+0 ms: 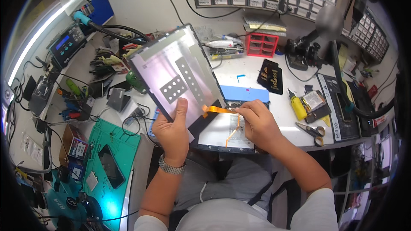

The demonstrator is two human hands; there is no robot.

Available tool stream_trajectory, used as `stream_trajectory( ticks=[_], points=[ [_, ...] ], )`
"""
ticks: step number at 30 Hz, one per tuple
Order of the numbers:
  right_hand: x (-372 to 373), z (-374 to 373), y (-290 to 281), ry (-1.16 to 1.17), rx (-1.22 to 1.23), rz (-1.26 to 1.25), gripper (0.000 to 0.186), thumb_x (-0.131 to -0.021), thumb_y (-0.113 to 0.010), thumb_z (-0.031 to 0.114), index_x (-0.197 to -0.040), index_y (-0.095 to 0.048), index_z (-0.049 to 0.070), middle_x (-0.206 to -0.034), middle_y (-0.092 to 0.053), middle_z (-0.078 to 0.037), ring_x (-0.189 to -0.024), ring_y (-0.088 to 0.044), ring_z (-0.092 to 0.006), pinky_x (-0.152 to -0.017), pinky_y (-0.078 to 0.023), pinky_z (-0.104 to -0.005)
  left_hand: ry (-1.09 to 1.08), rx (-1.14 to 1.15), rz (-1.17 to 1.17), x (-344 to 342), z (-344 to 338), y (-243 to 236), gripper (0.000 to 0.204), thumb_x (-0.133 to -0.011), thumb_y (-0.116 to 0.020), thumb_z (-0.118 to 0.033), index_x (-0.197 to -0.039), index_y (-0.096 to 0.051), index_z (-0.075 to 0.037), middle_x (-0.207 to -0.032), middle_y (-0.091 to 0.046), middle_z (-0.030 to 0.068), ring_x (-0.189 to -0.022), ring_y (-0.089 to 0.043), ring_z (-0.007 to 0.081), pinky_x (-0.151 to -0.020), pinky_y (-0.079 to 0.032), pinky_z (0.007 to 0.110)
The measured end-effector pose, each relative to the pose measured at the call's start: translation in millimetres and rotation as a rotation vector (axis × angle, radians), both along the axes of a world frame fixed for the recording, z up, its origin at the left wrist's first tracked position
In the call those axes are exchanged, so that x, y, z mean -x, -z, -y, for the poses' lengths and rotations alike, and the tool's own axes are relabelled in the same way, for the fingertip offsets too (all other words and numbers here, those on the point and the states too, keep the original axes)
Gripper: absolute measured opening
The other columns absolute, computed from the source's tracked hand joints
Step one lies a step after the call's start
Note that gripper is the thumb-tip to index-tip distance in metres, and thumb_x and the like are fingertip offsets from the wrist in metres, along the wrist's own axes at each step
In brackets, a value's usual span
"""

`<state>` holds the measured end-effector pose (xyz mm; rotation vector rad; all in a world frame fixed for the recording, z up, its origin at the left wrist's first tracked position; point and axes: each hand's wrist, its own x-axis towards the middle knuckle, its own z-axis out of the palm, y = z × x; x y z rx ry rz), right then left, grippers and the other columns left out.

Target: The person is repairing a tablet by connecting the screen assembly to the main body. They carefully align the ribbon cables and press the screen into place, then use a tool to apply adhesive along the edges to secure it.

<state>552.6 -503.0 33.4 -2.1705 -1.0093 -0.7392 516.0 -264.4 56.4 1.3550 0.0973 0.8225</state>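
Panel (pixel 154 70) is tilted above the left hand (pixel 172 133), which grips its lower part; beside this hand, the right hand (pixel 259 125) pinches, it seems, the end of the orange ribbon cable (pixel 220 110).

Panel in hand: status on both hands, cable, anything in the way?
Left hand: grip on panel, lower edge. Right hand: grip on orange ribbon cable. Cable spans panel to right hand, nothing seen blocking it.
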Motion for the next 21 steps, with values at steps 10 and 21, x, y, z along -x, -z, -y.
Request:
stream_trajectory(
  ticks=[10, 21],
  points=[
    [1.3, 1.2, 13.5, -0.045, 0.069, -0.067, 0.029, -0.083, -0.080, -0.006, -0.110, -0.072, -0.002, -0.109, -0.069, -0.016, -0.102, -0.067, -0.0340, -0.089, -0.057, -0.0438, -0.214, -0.674, 0.183, 21.3, 19.1, 2.8, 0.010, -0.096, -0.085, 0.000, -0.104, -0.083, 0.006, -0.099, -0.084, 0.0130, -0.085, -0.074, 0.0128, -0.077, -0.056, 0.027],
    [-0.8, -1.5, 15.6, -0.024, 0.121, -0.089, 0.025, -0.083, -0.079, -0.005, -0.106, -0.072, -0.002, -0.111, -0.071, -0.015, -0.107, -0.067, -0.0352, -0.093, -0.058, -0.0445, -0.113, -0.902, 0.305, 7.5, 15.9, 14.9, 0.033, -0.089, -0.081, 0.005, -0.122, -0.081, 0.004, -0.103, -0.081, 0.0192, -0.088, -0.081, 0.0293, -0.076, -0.064, 0.034]
  ],
)
